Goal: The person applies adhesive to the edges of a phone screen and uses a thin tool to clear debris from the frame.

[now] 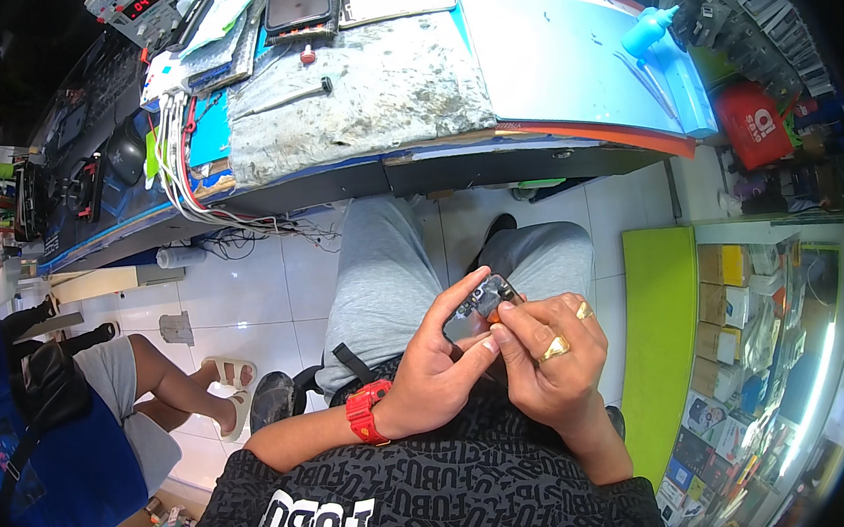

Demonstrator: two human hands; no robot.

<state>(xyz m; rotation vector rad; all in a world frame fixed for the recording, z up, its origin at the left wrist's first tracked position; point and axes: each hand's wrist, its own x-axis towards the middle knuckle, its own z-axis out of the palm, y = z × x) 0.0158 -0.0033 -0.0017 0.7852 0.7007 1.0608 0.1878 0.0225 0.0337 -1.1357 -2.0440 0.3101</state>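
Note:
Over my lap, my left hand (432,373) is closed around a small dark phone part (485,298), its fingers behind and its thumb along the near edge. Black sections and a greyish, shiny face show on the part, but its exact kind is unclear. My right hand (556,357) pinches the part's right side between thumb and fingers. A tiny orange-red spot shows beside those fingertips; I cannot make out what it is. A red watch (366,413) is on my left wrist, and gold rings (554,348) are on my right hand.
Ahead stands a bench with a stained grey mat (377,97), a thin black-ended tool (287,97), a dark phone (299,1), blue bottles (645,33) and tweezers (645,83). White cables (172,155) hang off its edge. A glass cabinet (752,365) is at right; another person (86,433) sits left.

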